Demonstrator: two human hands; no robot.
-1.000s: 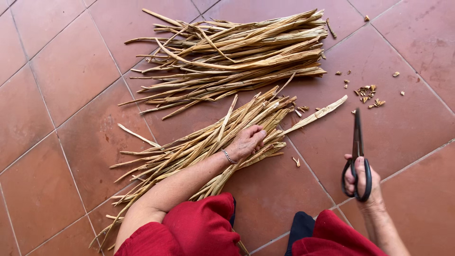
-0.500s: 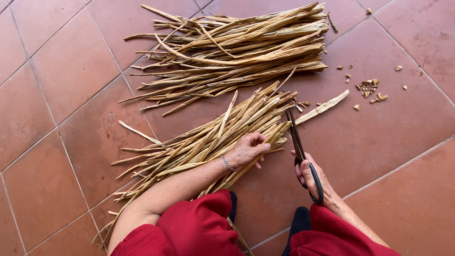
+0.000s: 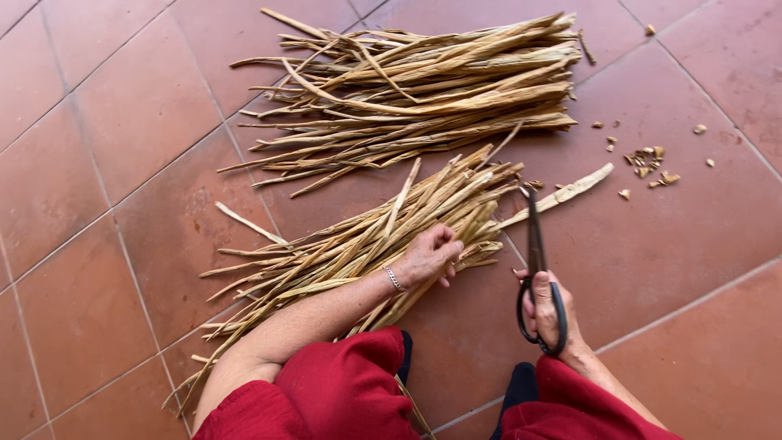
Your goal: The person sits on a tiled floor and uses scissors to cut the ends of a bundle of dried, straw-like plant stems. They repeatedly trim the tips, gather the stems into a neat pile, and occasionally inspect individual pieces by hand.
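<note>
Head view: on the tiled floor [image 3: 106, 163], the left hand [image 3: 428, 257] closes over the near bundle of dry strips [image 3: 366, 240], best pinned flat, ends level, while the right hand [image 3: 547, 314], fingers through the handles, holds black scissors [image 3: 536, 269] blades together beside the ragged tips.

Bundle's [image 3: 342, 253] near ends under sleeve [image 3: 326, 399]
</note>
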